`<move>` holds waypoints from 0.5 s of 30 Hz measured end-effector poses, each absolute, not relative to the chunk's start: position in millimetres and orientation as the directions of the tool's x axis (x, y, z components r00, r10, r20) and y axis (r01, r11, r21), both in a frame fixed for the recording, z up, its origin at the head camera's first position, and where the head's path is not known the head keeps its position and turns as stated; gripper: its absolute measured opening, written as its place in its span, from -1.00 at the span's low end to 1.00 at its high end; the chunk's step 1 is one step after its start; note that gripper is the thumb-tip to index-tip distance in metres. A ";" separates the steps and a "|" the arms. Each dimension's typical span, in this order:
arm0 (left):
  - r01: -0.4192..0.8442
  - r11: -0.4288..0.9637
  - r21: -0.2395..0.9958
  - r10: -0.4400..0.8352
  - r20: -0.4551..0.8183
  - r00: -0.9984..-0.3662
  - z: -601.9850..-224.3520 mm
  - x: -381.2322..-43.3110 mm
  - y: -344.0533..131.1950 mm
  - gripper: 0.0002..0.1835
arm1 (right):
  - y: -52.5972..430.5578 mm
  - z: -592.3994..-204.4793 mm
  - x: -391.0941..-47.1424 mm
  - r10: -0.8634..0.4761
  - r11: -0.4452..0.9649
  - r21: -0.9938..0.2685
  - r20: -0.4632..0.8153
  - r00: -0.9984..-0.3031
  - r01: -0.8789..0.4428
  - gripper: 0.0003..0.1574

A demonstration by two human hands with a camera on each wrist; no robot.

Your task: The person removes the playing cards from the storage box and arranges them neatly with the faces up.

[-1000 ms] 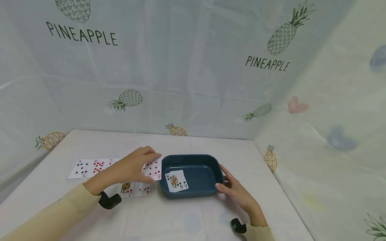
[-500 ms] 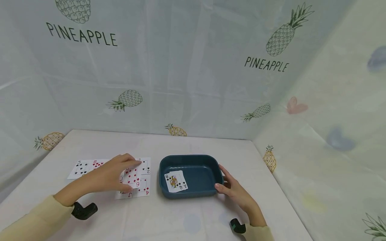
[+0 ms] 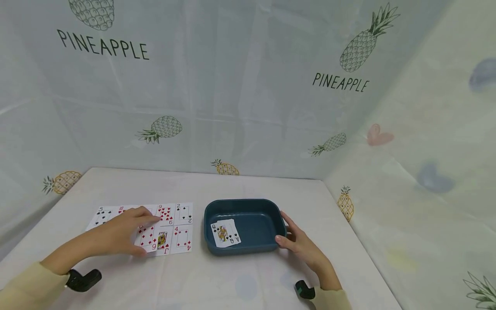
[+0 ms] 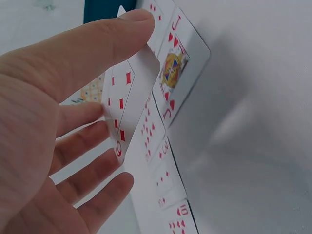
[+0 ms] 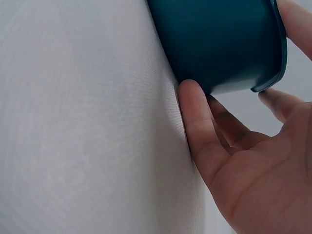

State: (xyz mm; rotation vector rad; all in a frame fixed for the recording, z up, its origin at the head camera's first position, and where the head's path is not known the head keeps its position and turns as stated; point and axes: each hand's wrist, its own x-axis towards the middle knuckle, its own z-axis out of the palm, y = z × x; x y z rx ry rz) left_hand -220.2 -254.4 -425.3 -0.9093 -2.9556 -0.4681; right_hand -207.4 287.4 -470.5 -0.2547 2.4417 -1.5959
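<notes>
Between thumb and fingertips, my left hand grips the six of diamonds, tilted up off the table in the left wrist view. It hovers over the left end of the lower row of face-up cards, beside the jack of hearts and the four of diamonds. My right hand holds the right end of a dark blue rectangular dish, thumb at the rim and fingers along the outer wall. Inside the dish, at its left, lie the queen and an ace partly under it.
Behind the left hand runs an upper row with the five of spades, the nine of hearts and the two of spades; the hand partly covers this row. The white-covered table meets a pineapple-print cloth at its back edge.
The left hand has carried the six of diamonds leftward from beside the dish to the lower row's left end, uncovering the nine, two, jack and four. The right hand and dish stay put.
</notes>
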 end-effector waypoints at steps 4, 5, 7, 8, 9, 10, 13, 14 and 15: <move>0.542 0.795 0.273 0.544 0.076 -0.836 -430.0 -221.5 -262.8 -0.05 | 287.6 -470.1 -206.5 -0.265 0.393 -0.919 -0.082 -0.961 -0.030 0.03; 0.539 0.797 0.272 0.542 0.071 -0.837 -431.0 -221.7 -264.9 -0.04 | 287.6 -470.1 -206.5 -0.264 0.391 -0.920 -0.081 -0.961 -0.030 0.03; 0.536 0.800 0.270 0.543 0.056 -0.838 -432.6 -221.5 -269.0 -0.03 | 287.2 -470.0 -206.4 -0.261 0.391 -0.920 -0.081 -0.962 -0.029 0.03; 0.536 0.799 0.270 0.545 0.050 -0.837 -433.2 -221.3 -270.9 -0.03 | 287.0 -470.0 -206.4 -0.258 0.395 -0.918 -0.081 -0.963 -0.029 0.03; 0.535 0.799 0.273 0.546 0.043 -0.837 -433.8 -221.0 -272.5 -0.02 | 286.8 -470.0 -206.5 -0.258 0.397 -0.917 -0.081 -0.963 -0.029 0.03; 0.533 0.801 0.272 0.546 0.035 -0.837 -434.3 -220.7 -274.0 -0.02 | 286.7 -470.0 -206.5 -0.258 0.398 -0.917 -0.082 -0.963 -0.028 0.03; 0.534 0.800 0.273 0.551 0.017 -0.834 -435.2 -219.8 -277.3 0.00 | 286.6 -470.1 -206.6 -0.256 0.405 -0.914 -0.084 -0.963 -0.028 0.03; 0.536 0.799 0.274 0.554 0.014 -0.833 -435.4 -219.5 -278.1 0.01 | 286.7 -470.1 -206.5 -0.257 0.404 -0.914 -0.084 -0.963 -0.028 0.03; 0.536 0.799 0.274 0.555 0.010 -0.832 -435.6 -219.3 -278.8 0.01 | 286.8 -470.1 -206.5 -0.257 0.403 -0.915 -0.084 -0.963 -0.028 0.03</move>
